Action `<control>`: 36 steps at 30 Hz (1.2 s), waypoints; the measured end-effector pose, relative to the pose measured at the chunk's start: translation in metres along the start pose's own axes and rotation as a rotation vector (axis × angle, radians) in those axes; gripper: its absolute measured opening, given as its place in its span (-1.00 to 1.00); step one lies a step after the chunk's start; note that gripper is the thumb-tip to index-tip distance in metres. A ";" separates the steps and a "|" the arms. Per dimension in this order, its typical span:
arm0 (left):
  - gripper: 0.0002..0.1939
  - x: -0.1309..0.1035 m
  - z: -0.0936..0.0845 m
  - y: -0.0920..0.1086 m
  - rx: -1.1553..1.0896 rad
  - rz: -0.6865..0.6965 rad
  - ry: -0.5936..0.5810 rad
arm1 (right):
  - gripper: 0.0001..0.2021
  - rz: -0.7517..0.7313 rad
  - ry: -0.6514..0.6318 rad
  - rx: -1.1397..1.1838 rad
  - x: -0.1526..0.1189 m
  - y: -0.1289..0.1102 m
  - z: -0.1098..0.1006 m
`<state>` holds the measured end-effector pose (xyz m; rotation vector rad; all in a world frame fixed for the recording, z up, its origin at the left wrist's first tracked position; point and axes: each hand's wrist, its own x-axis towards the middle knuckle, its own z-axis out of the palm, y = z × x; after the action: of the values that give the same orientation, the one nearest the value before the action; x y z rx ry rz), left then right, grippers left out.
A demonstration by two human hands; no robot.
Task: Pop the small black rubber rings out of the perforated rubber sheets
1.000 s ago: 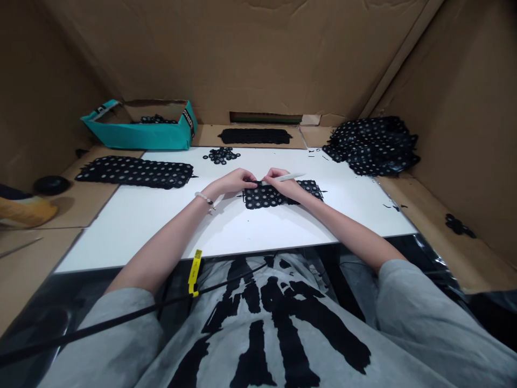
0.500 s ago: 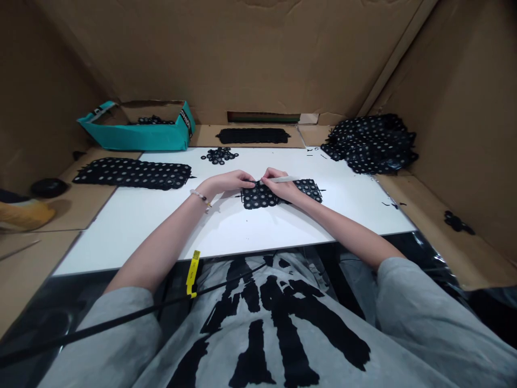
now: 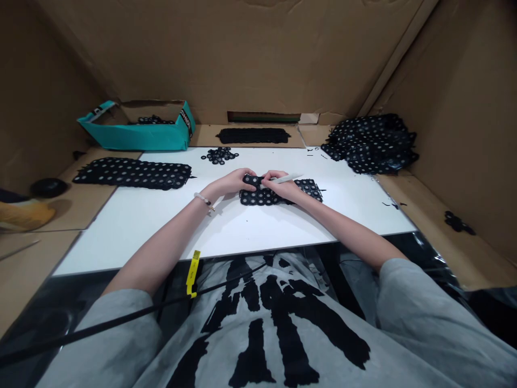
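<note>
On the white board (image 3: pixel 226 226) lies a black sheet (image 3: pixel 258 198) of joined round pieces with pale centres. My left hand (image 3: pixel 235 182) pinches its far left edge between thumb and fingers, and that edge is raised. Closed around a white pen-like tool (image 3: pixel 287 178), my right hand (image 3: pixel 281 186) rests over the middle of the same sheet, hiding part of it. The tool's tip points left, close to my left thumb; whether it touches the sheet I cannot tell. Behind my hands sits a small pile of loose black rings (image 3: pixel 219 156).
A teal box (image 3: pixel 141 139) holding black rings stands at the back left. Near it lies another dotted black sheet (image 3: pixel 133 173). A plain black strip (image 3: pixel 253 136) is at the back, and a heap of dotted sheets (image 3: pixel 369 143) at the back right. Cardboard walls (image 3: pixel 258 59) surround the board.
The sheet's far left edge has been lifted and tilted up by my left hand, whose thumb now lies over it. The white tool has tilted slightly, with its rear end higher.
</note>
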<state>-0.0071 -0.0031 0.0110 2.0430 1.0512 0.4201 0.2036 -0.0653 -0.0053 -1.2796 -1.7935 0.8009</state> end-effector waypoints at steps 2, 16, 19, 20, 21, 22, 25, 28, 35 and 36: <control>-0.47 0.000 0.000 0.001 0.002 0.003 -0.010 | -0.79 -0.011 0.001 -0.010 0.000 0.000 0.000; -0.62 -0.001 -0.004 0.006 0.186 -0.024 -0.044 | -0.79 -0.038 -0.016 -0.103 0.001 0.002 0.003; -0.58 -0.002 -0.006 0.007 0.123 -0.079 -0.086 | -0.80 -0.022 -0.009 -0.139 0.001 0.003 0.005; -0.57 -0.002 -0.007 0.007 0.107 -0.089 -0.094 | -0.81 -0.017 -0.002 -0.164 0.001 0.003 0.006; -0.56 -0.003 -0.008 0.008 0.091 -0.095 -0.109 | -0.82 -0.014 0.008 -0.195 0.001 0.002 0.007; -0.56 -0.003 -0.009 0.009 0.077 -0.101 -0.127 | -0.83 -0.012 0.020 -0.227 0.001 0.002 0.009; -0.56 -0.003 -0.012 0.012 0.049 -0.122 -0.186 | -0.84 -0.004 0.034 -0.292 0.001 -0.001 0.011; -0.55 -0.005 -0.013 0.011 0.071 -0.119 -0.181 | -0.83 0.026 -0.004 -0.284 0.005 -0.005 0.006; -0.58 -0.020 -0.015 -0.005 -0.081 -0.086 0.022 | -0.80 0.052 -0.144 -0.094 0.027 -0.019 -0.009; -0.57 -0.021 -0.014 -0.009 -0.105 -0.080 0.037 | -0.79 0.045 -0.124 -0.051 0.029 -0.020 -0.006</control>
<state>-0.0325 -0.0099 0.0141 1.9002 1.1059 0.4637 0.1935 -0.0430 0.0211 -1.3328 -1.8994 0.8816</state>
